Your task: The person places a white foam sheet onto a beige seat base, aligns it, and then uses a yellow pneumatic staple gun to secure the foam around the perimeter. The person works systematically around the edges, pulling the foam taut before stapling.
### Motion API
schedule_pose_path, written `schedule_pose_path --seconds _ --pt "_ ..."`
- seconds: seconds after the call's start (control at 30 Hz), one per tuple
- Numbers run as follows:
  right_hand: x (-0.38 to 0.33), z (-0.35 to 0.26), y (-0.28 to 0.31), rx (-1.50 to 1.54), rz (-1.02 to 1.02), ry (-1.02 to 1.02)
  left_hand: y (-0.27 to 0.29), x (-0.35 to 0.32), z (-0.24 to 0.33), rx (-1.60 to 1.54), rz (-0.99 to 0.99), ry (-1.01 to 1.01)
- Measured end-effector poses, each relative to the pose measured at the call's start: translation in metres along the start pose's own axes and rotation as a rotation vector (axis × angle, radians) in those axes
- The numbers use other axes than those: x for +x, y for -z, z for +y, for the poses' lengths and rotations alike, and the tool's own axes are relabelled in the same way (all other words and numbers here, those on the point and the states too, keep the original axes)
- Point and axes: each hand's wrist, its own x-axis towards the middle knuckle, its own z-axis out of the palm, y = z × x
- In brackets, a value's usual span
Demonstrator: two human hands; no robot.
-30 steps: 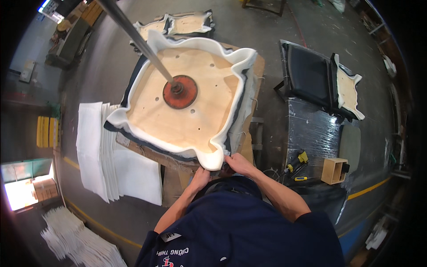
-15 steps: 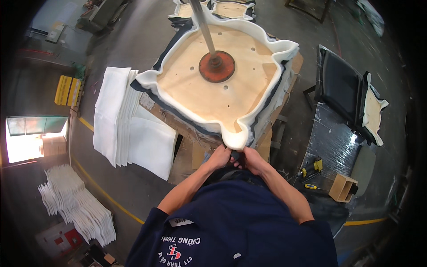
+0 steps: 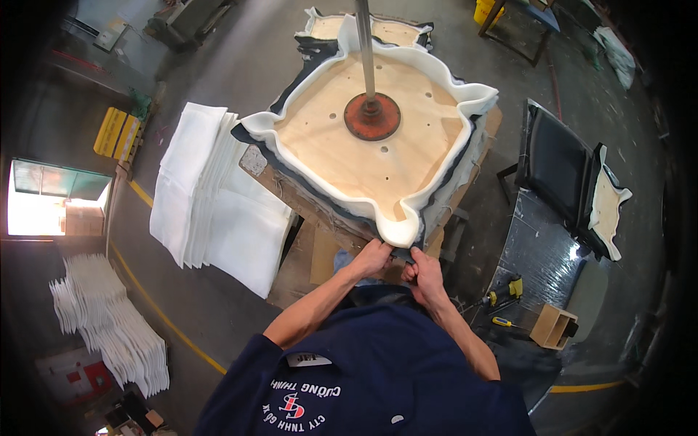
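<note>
Curling upward, white padding (image 3: 397, 234) rims the pale wooden panel (image 3: 327, 145).

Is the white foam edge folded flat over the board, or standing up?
Standing up: the white foam edge forms a wavy raised rim around the wooden board.

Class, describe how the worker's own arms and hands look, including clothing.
The left hand and right hand are ungloved, with no watch visible. The forearms are bare below plain navy short sleeves, part of a navy shirt with a white-and-red chest print.
</note>
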Motion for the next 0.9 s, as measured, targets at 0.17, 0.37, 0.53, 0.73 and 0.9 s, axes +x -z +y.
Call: schedule_pose_path --seconds 0.17,0.37,0.53,0.73,0.9 --pt "0.010 -0.017 0.019 -0.181 -0.017 0.024 0.040 -0.044 0.044 0.589 0.115 -0.477" --pt "-0.012 -0.050 -0.052 -1.105 -0.260 0.829 0.106 -0.038 0.077 1.186 0.327 -0.853" --pt "0.032 -0.059 -0.077 -1.529 -0.151 0.978 0.127 0.007 0.093 1.550 0.151 -0.947" --pt "0.046 -0.071 -0.070 -1.630 0.047 0.929 0.127 0.018 0.110 1.717 0.070 -0.922" --pt "0.060 -0.053 -0.056 -1.896 0.030 0.827 0.119 0.039 0.109 1.760 -0.034 -0.940"
